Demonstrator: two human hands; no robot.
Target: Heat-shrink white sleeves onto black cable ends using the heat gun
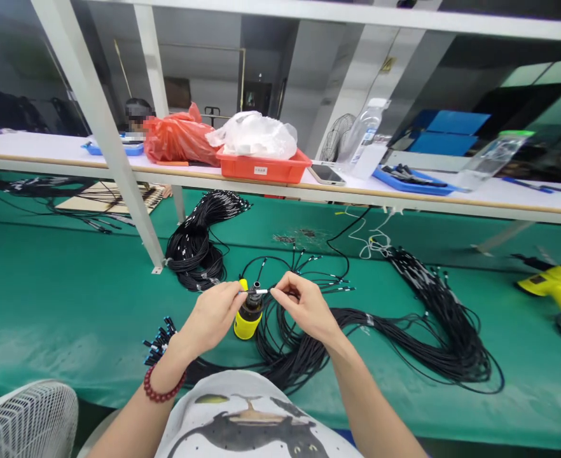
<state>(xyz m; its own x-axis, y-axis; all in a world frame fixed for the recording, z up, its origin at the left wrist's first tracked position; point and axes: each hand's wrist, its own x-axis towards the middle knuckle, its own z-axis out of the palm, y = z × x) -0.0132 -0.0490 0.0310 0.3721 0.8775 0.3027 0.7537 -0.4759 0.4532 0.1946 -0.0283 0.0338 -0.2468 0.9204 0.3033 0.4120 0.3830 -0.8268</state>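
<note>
My left hand (217, 313) pinches one end of a thin black cable (261, 291) with a white band on it. My right hand (304, 305) grips the same cable a short way to the right, fingertips closed. The short stretch between them lies level, right at the nozzle of a yellow and black heat gun (247, 326) that stands upright with its nozzle up. Whether the cable touches the nozzle I cannot tell. A thick bundle of black cables (304, 359) runs under my hands, its blue-tipped ends (159, 343) by my left wrist.
Other black cable bundles (197, 248) lie behind and at right on the green tabletop (70, 299). A second yellow heat gun (554, 283) lies far right. Above, a shelf holds a red tray (266, 168), a phone (327, 173) and a blue tray (411, 181). A white fan (27, 420) stands front left.
</note>
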